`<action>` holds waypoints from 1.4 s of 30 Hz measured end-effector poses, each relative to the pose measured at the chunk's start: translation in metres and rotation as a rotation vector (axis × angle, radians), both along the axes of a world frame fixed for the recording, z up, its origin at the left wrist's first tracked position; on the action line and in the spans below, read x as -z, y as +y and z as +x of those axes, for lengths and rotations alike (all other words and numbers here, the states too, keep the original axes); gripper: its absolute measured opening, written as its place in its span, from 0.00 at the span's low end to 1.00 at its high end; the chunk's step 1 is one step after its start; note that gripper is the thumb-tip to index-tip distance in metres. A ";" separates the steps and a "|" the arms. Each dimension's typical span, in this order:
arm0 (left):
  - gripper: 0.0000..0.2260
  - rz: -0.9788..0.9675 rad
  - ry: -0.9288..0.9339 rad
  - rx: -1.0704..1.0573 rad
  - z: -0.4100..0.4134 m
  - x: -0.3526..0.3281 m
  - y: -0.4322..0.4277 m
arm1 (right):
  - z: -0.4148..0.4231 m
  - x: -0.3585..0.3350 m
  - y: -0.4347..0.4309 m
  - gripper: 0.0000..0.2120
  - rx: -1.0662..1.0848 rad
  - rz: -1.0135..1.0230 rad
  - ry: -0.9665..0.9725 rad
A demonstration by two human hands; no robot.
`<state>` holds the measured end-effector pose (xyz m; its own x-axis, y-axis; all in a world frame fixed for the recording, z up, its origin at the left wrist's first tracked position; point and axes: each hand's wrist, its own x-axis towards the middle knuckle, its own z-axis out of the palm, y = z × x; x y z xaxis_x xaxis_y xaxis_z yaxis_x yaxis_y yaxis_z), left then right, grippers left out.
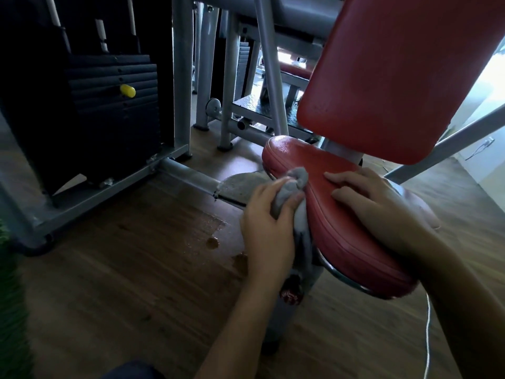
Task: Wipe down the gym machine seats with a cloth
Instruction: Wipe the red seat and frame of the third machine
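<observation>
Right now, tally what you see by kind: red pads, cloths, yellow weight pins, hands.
red pads: 3 (seat, backrest, far pad)
cloth: 1
yellow weight pin: 1
hands: 2 (left hand, right hand)
total: 7

The grey cloth (293, 184) was bunched in the grip of the left hand (269, 231), its loose end hanging below the fingers, and it was pressed against the side edge of the red padded seat (344, 228) (glossy, with piped seams), which lay under the right hand (374, 198).
</observation>
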<state>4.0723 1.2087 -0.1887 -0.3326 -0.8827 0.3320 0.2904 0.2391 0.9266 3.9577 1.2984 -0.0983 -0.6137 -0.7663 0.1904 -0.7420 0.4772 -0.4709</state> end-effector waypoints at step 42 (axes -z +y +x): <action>0.12 -0.021 -0.047 -0.144 -0.020 -0.002 -0.047 | -0.026 -0.009 -0.048 0.23 -0.099 0.229 -0.008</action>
